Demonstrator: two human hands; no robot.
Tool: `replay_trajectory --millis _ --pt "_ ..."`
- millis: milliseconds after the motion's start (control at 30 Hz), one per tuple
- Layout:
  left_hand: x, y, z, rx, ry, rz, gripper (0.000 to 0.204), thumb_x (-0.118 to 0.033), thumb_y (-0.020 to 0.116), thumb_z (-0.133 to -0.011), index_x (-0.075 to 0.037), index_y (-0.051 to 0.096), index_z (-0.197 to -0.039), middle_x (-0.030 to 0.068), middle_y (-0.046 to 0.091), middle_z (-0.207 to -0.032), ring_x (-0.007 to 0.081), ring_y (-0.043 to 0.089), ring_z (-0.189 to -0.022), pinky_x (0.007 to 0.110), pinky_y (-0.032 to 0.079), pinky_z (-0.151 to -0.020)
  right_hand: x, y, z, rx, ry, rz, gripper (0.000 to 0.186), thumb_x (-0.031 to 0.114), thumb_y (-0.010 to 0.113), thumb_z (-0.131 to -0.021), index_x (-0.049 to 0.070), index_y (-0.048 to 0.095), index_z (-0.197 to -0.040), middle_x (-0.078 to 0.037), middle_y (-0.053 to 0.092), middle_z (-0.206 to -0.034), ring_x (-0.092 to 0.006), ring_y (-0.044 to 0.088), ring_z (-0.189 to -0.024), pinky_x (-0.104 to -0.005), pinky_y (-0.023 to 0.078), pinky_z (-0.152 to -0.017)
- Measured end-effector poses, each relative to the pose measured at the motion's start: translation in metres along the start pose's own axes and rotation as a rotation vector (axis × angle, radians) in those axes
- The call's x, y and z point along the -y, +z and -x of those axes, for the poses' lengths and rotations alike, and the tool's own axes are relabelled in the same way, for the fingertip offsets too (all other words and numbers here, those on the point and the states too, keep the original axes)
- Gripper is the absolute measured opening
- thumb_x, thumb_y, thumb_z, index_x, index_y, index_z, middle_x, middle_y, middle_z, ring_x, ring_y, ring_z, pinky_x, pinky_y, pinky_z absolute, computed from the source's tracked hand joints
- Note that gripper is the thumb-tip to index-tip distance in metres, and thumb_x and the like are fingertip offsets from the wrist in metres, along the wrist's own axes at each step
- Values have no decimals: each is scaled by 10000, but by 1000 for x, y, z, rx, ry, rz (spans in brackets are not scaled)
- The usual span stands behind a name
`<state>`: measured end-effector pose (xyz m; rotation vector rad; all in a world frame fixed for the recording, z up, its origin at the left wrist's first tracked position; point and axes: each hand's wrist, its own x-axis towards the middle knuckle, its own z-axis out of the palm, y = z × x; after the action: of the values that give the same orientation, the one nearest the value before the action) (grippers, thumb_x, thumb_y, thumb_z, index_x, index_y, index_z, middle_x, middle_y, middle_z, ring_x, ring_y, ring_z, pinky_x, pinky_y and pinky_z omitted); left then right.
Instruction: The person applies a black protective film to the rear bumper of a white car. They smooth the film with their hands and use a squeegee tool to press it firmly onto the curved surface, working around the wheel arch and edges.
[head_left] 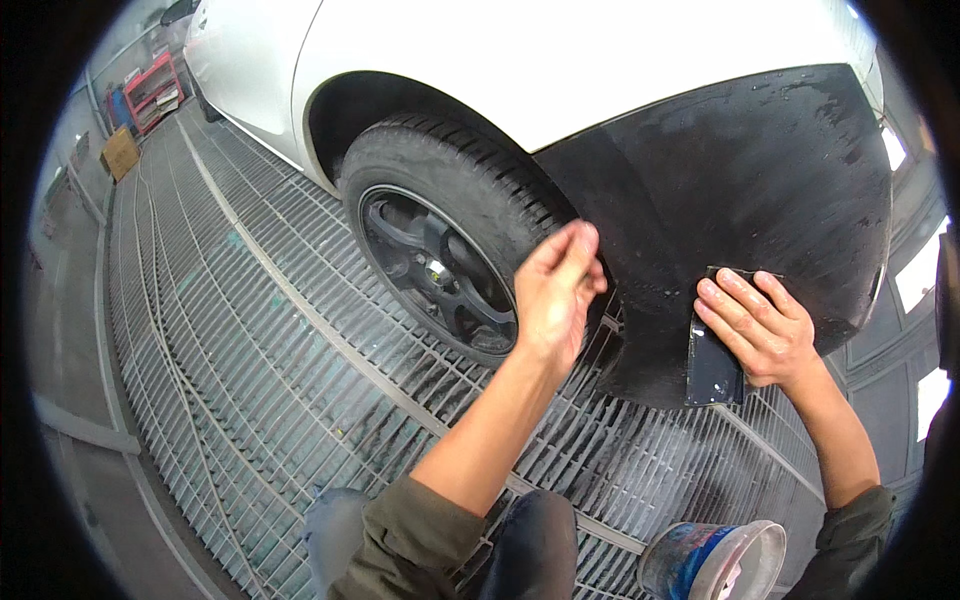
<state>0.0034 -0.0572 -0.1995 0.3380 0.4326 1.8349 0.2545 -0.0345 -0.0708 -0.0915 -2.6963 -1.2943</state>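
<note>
Right hand (755, 330) gripping black sheet (712, 372) against bumper (745, 190) near lower edge, probably for even pressure; left hand (560, 295) curling closed, seemingly empty.

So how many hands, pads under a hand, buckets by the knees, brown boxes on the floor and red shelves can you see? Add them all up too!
Hands: 2 (left hand, right hand)
Pad: 1
Bucket: 1
Brown box: 1
Red shelf: 1
Total: 6
</note>
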Motion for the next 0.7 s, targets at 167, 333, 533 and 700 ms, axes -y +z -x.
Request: replay_trajectory --millis 167,333,533,700 --pt "13 -18 18 40 -88 -221 258 -157 851 -963 21 771 -1132 14 738 -913 58 615 -729 242 510 -673 -1 -2 1 85 0 20 467 252 527 -955 98 776 -1320 -24 712 -1449 -195 624 -1409 -430 362 -1256" --pt "14 -54 65 196 -186 -770 213 -96 842 -950 5 789 -1131 8 780 -961 55 665 -830 238 552 -776 -8 -13 -38 326 -46 20 612 265 496 -948 74 623 -1515 -51 531 -1652 -196 443 -1567 -463 261 -1327" --pt "20 -120 94 68 -204 -868 128 -59 847 -925 -13 815 -1040 12 780 -874 48 645 -777 236 538 -732 14 1 -166 393 -105 188 714 252 508 -924 -17 505 -1585 -94 360 -1752 -216 259 -1650 -430 216 -1356" --pt "-8 -128 86 67 -199 -790 132 -60 799 -970 -13 800 -1094 -5 752 -883 44 626 -777 226 519 -723 1 -24 -127 451 -118 40 705 265 480 -932 -27 519 -1573 -125 411 -1724 -238 342 -1623 -438 234 -1347"
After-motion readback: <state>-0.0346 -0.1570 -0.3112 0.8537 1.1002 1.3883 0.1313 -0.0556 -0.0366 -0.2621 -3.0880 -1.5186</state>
